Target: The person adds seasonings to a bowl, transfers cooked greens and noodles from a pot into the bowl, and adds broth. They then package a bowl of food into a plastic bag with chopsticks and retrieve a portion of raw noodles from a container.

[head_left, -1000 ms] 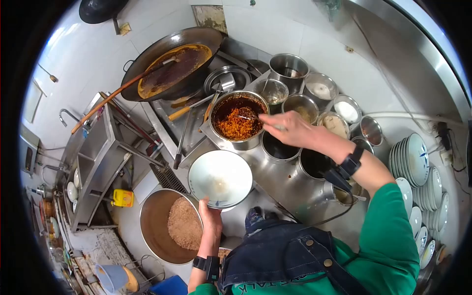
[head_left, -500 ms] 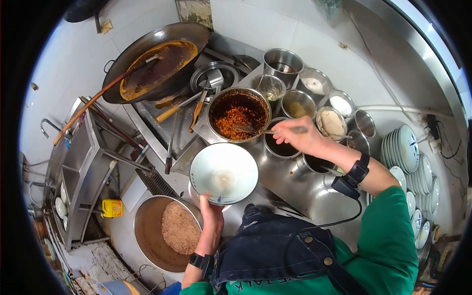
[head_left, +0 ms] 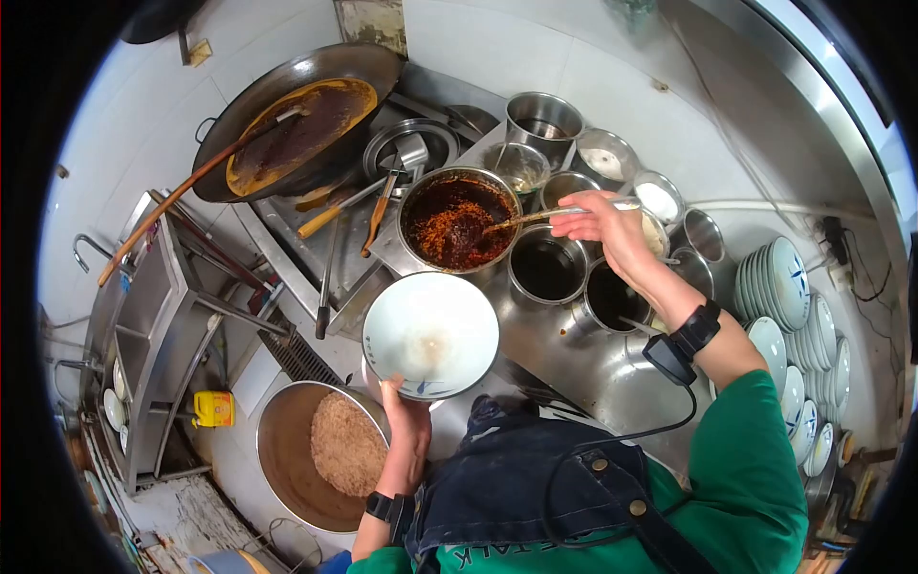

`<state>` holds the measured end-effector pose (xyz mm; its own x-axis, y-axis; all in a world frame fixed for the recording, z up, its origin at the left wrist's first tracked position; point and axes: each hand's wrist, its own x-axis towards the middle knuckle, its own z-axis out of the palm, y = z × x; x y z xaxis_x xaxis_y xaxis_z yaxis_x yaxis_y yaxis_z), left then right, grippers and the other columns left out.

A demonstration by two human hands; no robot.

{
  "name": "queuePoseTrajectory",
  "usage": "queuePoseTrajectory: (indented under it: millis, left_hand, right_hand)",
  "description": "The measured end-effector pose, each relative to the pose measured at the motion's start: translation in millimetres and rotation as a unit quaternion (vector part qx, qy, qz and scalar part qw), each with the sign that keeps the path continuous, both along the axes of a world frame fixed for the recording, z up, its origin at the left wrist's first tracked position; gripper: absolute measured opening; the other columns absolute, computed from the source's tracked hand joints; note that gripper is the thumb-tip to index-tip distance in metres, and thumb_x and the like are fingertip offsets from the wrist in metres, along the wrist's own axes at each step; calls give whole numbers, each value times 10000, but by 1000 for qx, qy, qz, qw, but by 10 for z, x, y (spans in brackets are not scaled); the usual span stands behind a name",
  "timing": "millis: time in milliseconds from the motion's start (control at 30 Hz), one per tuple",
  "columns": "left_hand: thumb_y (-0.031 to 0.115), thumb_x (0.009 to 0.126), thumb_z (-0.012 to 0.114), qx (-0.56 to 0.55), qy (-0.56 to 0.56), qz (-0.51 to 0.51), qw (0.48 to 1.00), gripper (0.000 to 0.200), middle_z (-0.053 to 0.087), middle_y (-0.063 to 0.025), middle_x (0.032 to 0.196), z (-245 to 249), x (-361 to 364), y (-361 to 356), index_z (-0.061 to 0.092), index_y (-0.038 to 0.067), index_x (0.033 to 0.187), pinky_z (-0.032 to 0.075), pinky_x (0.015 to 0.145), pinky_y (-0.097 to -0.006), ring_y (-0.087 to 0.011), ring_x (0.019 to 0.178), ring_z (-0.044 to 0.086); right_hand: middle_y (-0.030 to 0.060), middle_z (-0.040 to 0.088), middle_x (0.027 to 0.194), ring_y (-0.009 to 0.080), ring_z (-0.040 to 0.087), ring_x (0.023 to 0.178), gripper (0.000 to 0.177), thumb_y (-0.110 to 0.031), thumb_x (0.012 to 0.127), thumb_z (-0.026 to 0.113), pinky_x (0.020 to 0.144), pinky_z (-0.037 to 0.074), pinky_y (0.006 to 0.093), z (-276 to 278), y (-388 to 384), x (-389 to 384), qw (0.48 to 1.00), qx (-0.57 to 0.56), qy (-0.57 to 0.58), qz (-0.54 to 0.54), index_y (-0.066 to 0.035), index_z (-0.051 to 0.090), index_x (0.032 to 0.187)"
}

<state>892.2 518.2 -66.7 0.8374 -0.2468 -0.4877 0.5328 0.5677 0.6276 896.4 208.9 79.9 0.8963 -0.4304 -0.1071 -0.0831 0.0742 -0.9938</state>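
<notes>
My left hand (head_left: 408, 423) grips the near edge of a pale bowl (head_left: 432, 323), its inside facing up, with a little brownish residue at the bottom. My right hand (head_left: 608, 228) is closed around the long handle of a spoon (head_left: 537, 217). The spoon's far end dips into red chili oil with flakes (head_left: 457, 228), in a steel pot (head_left: 409, 251) just beyond the bowl; its head is hidden in the oil. Two pots of dark liquid, one a dark sauce pot (head_left: 547, 270), stand below my right hand.
Steel seasoning containers, among them one with white powder (head_left: 658, 199), crowd the back right. A large wok (head_left: 225, 143) of brown liquid sits at the back left. Below lies a deep pot (head_left: 277, 459) with pale brown contents. Stacked plates (head_left: 789, 287) line the right.
My right hand has moved up and right along with the spoon, whose handle now lies lower and flatter. In the chili oil, the flakes have shifted. The bowl stays almost in place.
</notes>
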Motion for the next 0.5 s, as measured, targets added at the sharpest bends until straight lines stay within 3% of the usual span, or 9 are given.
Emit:
queuePoseTrajectory:
  millis: [167,233,267,300,333,400,433,500]
  left_hand:
    - [295,684,460,-9,11,12,1000,476,512,-61,1087,-17,-34,-41,449,74,1105,422,814,-410,-231,996,502]
    - [298,681,455,5,13,19,1000,491,509,-70,1103,-25,-44,-55,444,79,1121,430,812,-418,-235,1013,501]
    - [307,684,460,-6,11,17,1000,489,510,-72,1101,-28,-50,-69,447,81,1118,435,806,-413,-231,1012,502]
    - [315,687,464,-15,9,14,1000,487,512,-74,1098,-45,-62,-70,449,83,1115,439,800,-407,-226,1010,503]
    - [336,692,475,-9,4,20,1000,477,518,-71,1080,-115,-58,-62,456,84,1097,455,769,-396,-223,974,521]
    - [331,686,501,-3,8,25,1000,473,525,-63,1059,-230,-51,-14,462,85,1088,469,741,-389,-224,925,541]
    - [319,680,509,-2,10,33,999,474,527,-61,1056,-215,-59,-28,462,85,1090,473,734,-387,-224,914,545]
    - [305,673,514,-20,6,31,999,475,527,-60,1058,-189,-63,-25,462,83,1090,467,746,-386,-224,924,540]
  right_hand:
    - [179,619,843,212,627,732,325,-233,869,433,661,473,251,160,227,-298,995,-54,-36,77,49,545,985]
    - [163,626,838,215,633,742,282,-187,846,484,627,508,262,76,403,-504,980,-116,-72,145,53,556,973]
    - [160,626,834,217,634,738,258,-151,822,508,631,517,275,-81,427,-563,898,-313,-212,227,57,562,965]
    - [158,627,829,218,634,734,239,-115,799,533,635,527,289,-281,441,-617,752,-483,-342,289,61,568,957]
    - [158,627,829,218,634,734,239,-115,799,533,635,527,289,-408,491,-689,754,-476,-344,294,61,568,957]
    - [159,625,824,224,633,720,200,-62,757,552,643,532,309,-530,561,-763,669,-537,-368,361,65,583,908]
    - [159,625,824,224,633,720,200,-62,757,552,643,532,309,-507,539,-763,667,-536,-370,362,65,583,908]
    - [158,624,851,210,635,722,190,-67,767,547,635,530,294,-391,492,-795,784,-446,-299,311,61,586,902]
